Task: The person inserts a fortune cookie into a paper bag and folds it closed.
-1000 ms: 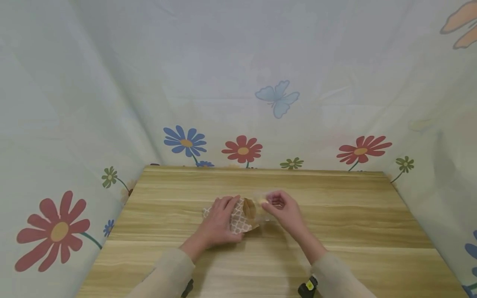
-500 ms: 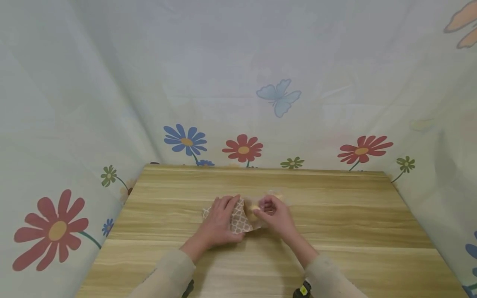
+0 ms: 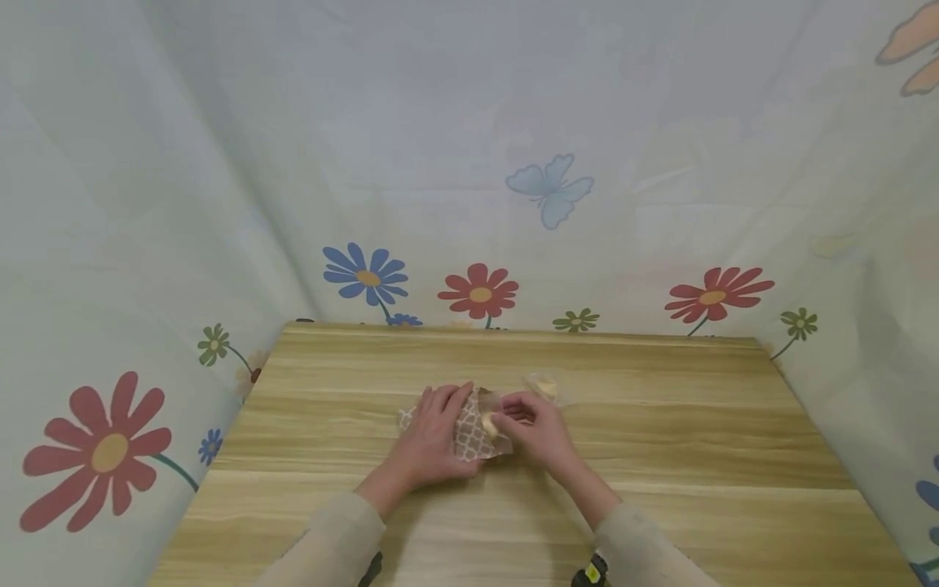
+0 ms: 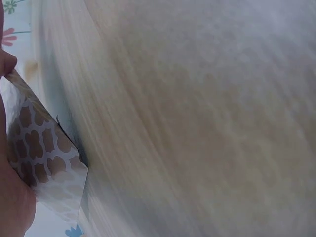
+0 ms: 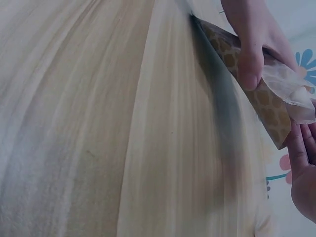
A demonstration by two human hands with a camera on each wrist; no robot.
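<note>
My left hand [image 3: 434, 432] grips a brown paper bag [image 3: 473, 432] with a white lattice pattern, lying on its side with its mouth to the right. In the left wrist view, fingers at the edge hold the bag [image 4: 42, 143]. At the mouth, my right hand [image 3: 537, 428] pinches a clear plastic packet [image 3: 489, 423] with a pale yellow piece inside. The right wrist view shows that see-through packet [image 5: 296, 94] partly within the bag's opening, the left thumb pressing the bag's side. The bag's inside is hidden.
A second clear packet [image 3: 544, 386] with a pale yellow piece lies on the wooden table [image 3: 660, 424], just beyond my right hand. A white curtain [image 3: 440, 122] printed with flowers and butterflies hangs behind the table and at both sides.
My right hand has moved left with the packet, from beside the bag to its mouth. The second packet on the table has come into clearer view. My left hand has stayed put.
</note>
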